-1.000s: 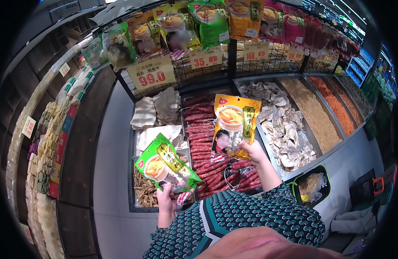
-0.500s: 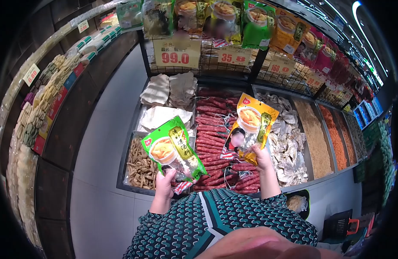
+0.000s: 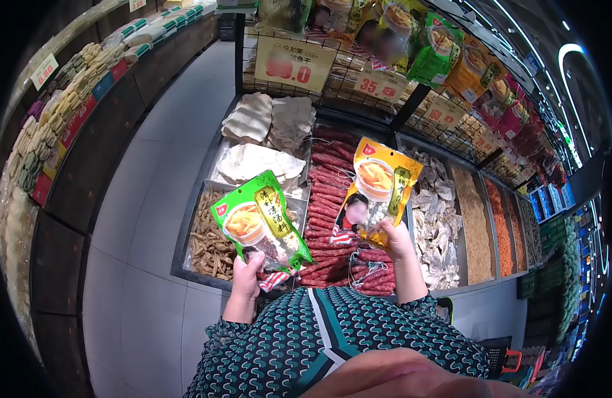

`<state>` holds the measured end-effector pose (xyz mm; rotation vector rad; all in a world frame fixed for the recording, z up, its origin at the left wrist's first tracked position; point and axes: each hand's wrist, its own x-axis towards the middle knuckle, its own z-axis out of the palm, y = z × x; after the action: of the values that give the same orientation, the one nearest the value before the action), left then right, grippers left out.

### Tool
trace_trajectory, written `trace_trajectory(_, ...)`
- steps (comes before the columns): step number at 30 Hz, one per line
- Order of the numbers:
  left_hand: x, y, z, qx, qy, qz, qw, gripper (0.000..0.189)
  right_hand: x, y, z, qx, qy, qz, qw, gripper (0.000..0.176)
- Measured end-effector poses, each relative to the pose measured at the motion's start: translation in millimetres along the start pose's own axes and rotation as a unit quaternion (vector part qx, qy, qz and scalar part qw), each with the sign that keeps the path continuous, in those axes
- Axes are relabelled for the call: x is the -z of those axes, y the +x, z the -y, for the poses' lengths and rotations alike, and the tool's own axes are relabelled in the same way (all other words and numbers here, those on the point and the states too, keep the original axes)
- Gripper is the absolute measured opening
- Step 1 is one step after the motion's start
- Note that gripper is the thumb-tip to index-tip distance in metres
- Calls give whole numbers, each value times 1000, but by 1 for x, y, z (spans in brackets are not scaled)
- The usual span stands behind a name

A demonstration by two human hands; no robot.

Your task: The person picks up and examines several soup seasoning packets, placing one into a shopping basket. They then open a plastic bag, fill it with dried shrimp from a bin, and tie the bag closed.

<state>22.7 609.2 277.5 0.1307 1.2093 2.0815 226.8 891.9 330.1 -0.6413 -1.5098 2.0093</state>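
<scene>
Two packets: left hand [image 3: 245, 277] grips the green packet [image 3: 261, 225], right hand [image 3: 395, 242] the orange packet [image 3: 375, 189]; fronts best held level, side by side.

Single head view, looking down steeply, close above display bins [image 3: 253, 166].

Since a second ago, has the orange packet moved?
No, not noticeably: the orange packet still overlaps the right edge of the sausages; only the view swung.
</scene>
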Motion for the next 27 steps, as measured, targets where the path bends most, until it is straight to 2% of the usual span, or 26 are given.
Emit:
trace_trajectory(10,-12,12,-6,-5,-19,15,1000,19,1,-1,-9,15,37,-12,999,34)
trace_trajectory(12,-15,11,-5,2,-5,27,1000,14,11,-3,-11,10,45,0,999,33)
trace_trajectory(14,-29,9,-5,0,-8,18,1000,17,18,-6,-13,28,38,-19,999,33)
trace_trajectory(16,-30,9,0,3,-2,25,1000,20,26,-11,-13,19,52,1,998,32)
trace_trajectory(18,-42,4,-3,11,11,20,1000,22,27,-21,-3,5,49,-17,999,31)
trace_trajectory(19,-14,14,12,19,43,72,996,38,30,-25,-4,15,55,-29,998,31)
trace_trajectory(21,-31,7,5,9,40,95,995,36,37,-29,-7,21,60,-16,998,30)
trace_trajectory(24,-45,-1,4,9,31,105,994,37,43,-39,-11,32,51,-66,996,31)
trace_trajectory(27,-46,-6,9,23,26,101,994,40,51,-49,-16,25,75,-72,994,32)
